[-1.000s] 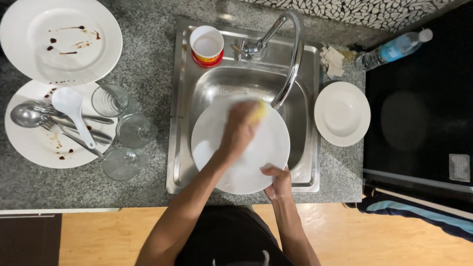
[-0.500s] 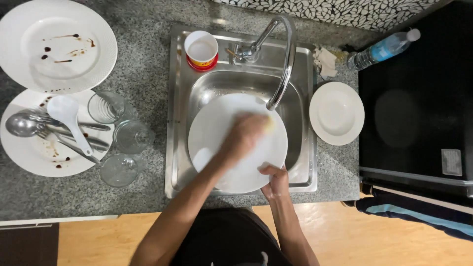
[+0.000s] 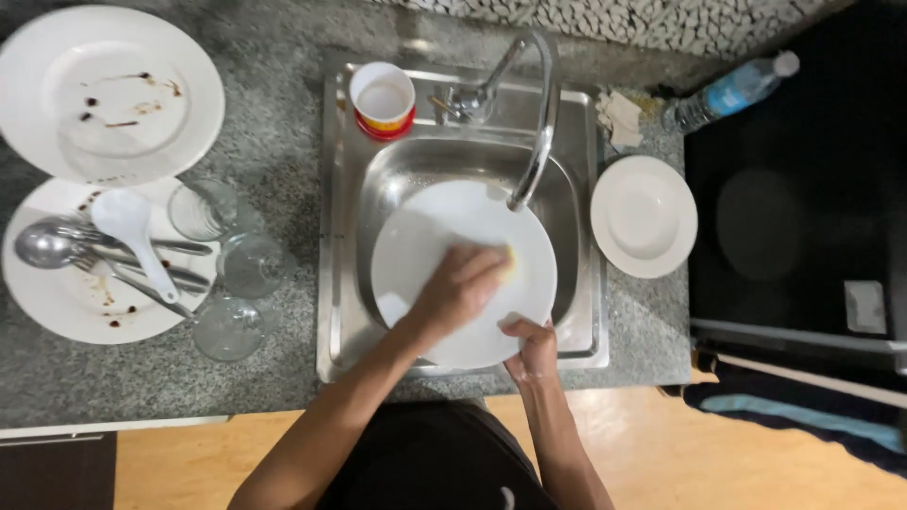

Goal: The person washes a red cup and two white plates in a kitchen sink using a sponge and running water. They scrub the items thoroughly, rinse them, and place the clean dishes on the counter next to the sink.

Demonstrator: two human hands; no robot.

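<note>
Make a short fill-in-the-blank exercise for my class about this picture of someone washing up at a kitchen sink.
1. The left hand rubs a yellow ____ on the big white plate.
2. The right hand grips the plate's ____.
3. The plate is held over the ____.
4. The white spoon lies on a dirty ____.

Answers: sponge; rim; sink; plate

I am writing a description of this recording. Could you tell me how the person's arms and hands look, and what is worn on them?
Both forearms are bare, with no sleeves in view. The left hand and right hand wear no gloves; no watch, ring or bracelet is visible.
</note>
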